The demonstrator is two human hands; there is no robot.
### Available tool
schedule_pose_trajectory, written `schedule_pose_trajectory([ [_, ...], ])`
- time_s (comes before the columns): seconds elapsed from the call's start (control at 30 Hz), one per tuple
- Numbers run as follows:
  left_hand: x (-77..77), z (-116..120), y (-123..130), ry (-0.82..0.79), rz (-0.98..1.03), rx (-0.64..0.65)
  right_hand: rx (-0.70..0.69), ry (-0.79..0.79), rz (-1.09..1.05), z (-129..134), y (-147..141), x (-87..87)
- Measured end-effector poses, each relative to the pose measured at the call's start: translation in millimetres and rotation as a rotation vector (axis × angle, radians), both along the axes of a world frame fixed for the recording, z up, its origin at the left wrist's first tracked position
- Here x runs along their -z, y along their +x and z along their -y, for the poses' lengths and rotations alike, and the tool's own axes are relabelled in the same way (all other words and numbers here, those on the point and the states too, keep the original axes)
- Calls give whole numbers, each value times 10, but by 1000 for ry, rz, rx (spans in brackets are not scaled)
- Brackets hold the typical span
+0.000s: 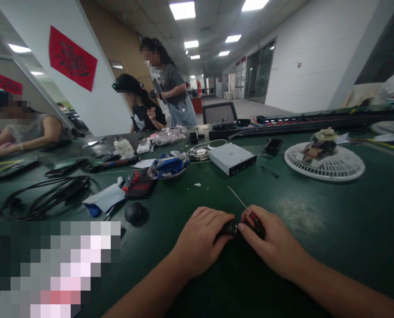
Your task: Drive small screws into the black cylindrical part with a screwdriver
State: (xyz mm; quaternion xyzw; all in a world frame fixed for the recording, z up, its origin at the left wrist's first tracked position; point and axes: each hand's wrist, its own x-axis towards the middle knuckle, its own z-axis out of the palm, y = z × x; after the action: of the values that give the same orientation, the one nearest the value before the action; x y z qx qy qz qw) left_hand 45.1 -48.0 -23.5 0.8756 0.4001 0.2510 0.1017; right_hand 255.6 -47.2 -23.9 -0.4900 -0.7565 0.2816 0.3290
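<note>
Left hand [200, 242] closes over a small black object [230, 228] while right hand [272, 242], just beside it, grips a slim screwdriver [253, 224] with a red-and-black handle, its thin shaft angled forward and left over the green counter [319, 212]. A black rounded knob [134, 212] sits well apart to the left.

A red-handled screwdriver [254, 222], shaft tilted up-left, sits beside a rounded black part [230, 228].
</note>
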Motion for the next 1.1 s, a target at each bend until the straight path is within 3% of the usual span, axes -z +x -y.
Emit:
schedule_pose_trajectory([
  [0.2, 25, -43, -31, 80, 103, -381, -5, -36, 0, -1, 15, 17],
  [0.4, 75, -85, -76, 85, 142, -568, -70, 58, -5, 24, 21, 10],
  [0.53, 77, -78, -60, 48, 148, -514, -145, 74, 7, 29, 12, -12],
  [0.63, 55, -61, -43, 53, 143, -419, -90, 72, 8, 15, 7, -5],
  [0.9, 42, -57, -37, 59, 131, -350, -86, 78, -21, 41, 15, -8],
  [1.0, 40, -55, -35, 54, 121, -333, -28, 25, -23, 28, 15, 1],
  [1.1, 41, -54, -36, 52, 113, -288, -92, -39, -48, 11, 14, 3],
])
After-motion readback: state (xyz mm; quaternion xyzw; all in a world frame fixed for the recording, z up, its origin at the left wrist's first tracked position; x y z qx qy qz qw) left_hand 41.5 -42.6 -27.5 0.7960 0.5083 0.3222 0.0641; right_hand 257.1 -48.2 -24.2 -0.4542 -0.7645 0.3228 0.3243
